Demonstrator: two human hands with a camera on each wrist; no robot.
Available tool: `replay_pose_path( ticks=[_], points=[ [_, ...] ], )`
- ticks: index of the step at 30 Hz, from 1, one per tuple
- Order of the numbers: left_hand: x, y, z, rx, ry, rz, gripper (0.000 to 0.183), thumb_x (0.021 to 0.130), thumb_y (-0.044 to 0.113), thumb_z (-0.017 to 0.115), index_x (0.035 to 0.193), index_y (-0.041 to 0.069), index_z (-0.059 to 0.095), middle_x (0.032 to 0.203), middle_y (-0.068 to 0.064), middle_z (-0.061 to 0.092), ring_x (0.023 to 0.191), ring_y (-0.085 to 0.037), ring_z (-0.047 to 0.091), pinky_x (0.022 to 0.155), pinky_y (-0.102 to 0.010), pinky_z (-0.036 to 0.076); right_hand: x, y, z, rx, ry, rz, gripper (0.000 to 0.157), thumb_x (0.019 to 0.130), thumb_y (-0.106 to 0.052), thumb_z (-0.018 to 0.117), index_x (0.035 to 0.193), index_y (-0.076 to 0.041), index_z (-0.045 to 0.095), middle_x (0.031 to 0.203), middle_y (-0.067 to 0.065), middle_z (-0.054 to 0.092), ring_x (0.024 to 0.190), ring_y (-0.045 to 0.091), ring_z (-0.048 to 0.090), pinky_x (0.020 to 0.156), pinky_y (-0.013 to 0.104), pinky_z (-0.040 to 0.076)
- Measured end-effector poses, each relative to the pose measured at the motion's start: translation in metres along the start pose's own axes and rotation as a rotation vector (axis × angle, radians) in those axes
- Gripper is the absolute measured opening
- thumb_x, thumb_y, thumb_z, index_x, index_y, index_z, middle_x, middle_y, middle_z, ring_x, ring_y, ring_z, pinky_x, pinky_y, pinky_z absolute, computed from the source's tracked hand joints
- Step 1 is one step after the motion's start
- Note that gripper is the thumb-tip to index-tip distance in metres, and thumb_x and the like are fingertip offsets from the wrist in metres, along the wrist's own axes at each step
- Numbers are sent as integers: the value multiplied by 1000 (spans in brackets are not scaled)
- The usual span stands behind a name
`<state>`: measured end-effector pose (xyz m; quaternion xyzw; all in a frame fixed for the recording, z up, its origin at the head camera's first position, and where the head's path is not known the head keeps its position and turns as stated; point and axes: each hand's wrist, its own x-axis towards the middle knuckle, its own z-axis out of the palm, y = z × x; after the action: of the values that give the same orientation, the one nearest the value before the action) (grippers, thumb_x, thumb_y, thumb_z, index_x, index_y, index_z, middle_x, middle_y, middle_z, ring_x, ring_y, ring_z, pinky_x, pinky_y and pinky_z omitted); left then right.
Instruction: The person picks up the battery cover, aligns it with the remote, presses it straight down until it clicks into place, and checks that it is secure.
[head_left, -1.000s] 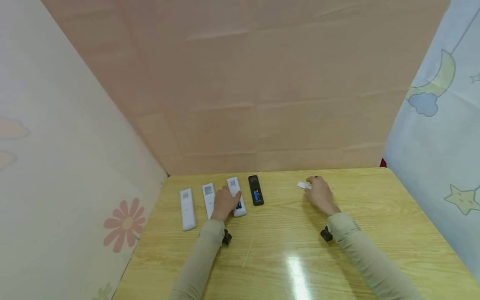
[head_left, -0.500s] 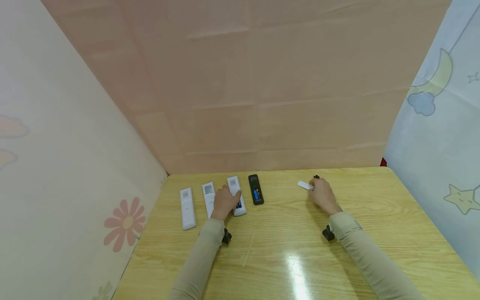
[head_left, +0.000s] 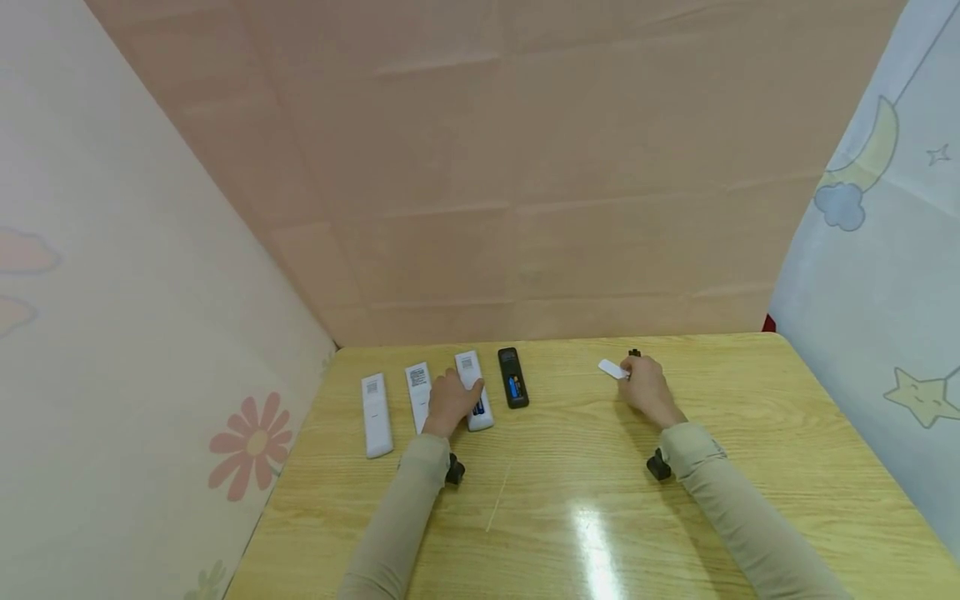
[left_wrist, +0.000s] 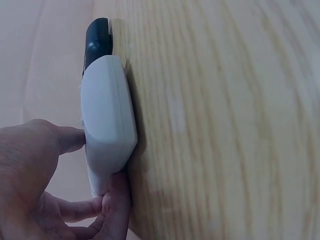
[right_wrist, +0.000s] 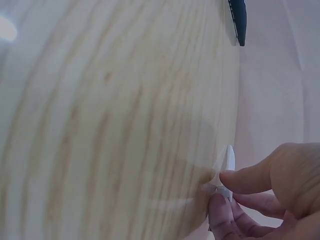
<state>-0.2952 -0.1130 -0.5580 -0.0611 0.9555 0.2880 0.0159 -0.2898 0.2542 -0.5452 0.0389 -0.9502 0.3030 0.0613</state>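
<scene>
My left hand grips a white remote control lying back up on the table. In the left wrist view the thumb touches one side of this remote and fingers curl against the other. Batteries show in its uncovered compartment, partly behind the thumb. To the right, my right hand pinches a small white battery cover just off or against the tabletop; I cannot tell which. The right wrist view shows the cover between thumb and fingers. A small black piece lies just beyond those fingers.
A black remote with a blue battery in its uncovered compartment lies right of the held remote. Two more white remotes, the leftmost and its neighbour, lie to the left. A hanging sheet stands along the wooden table's back edge.
My right fingers have closed on the white battery cover and shifted slightly right, tilting it and uncovering the black piece beyond. My left hand stays on the white remote.
</scene>
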Motion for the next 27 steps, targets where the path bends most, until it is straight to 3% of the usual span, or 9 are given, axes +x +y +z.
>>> replay_pose_path(
  ticks=[11, 18, 27],
  points=[
    [4, -4, 3, 27, -19, 6, 69, 96, 53, 59, 132, -7, 53, 109, -23, 61, 88, -33, 63, 67, -41, 55, -3, -1, 0, 65, -24, 47, 23, 92, 2, 54, 111, 12, 62, 102, 30, 64, 78, 33, 60, 63, 40, 50],
    [9, 2, -7, -61, -54, -17, 54, 93, 45, 68, 112, -5, 64, 84, -14, 63, 66, -23, 59, 53, -34, 47, -5, 1, 0, 73, -23, 57, 21, 94, -1, 54, 109, 9, 64, 99, 25, 65, 78, 32, 61, 65, 41, 51],
    [11, 2, -8, -114, -95, -41, 47, 90, 43, 72, 104, -2, 65, 81, -10, 63, 64, -21, 59, 52, -31, 47, -10, -1, -4, 102, -44, 75, 20, 96, -5, 55, 109, 8, 64, 98, 23, 65, 76, 29, 59, 62, 38, 50]
  ],
)
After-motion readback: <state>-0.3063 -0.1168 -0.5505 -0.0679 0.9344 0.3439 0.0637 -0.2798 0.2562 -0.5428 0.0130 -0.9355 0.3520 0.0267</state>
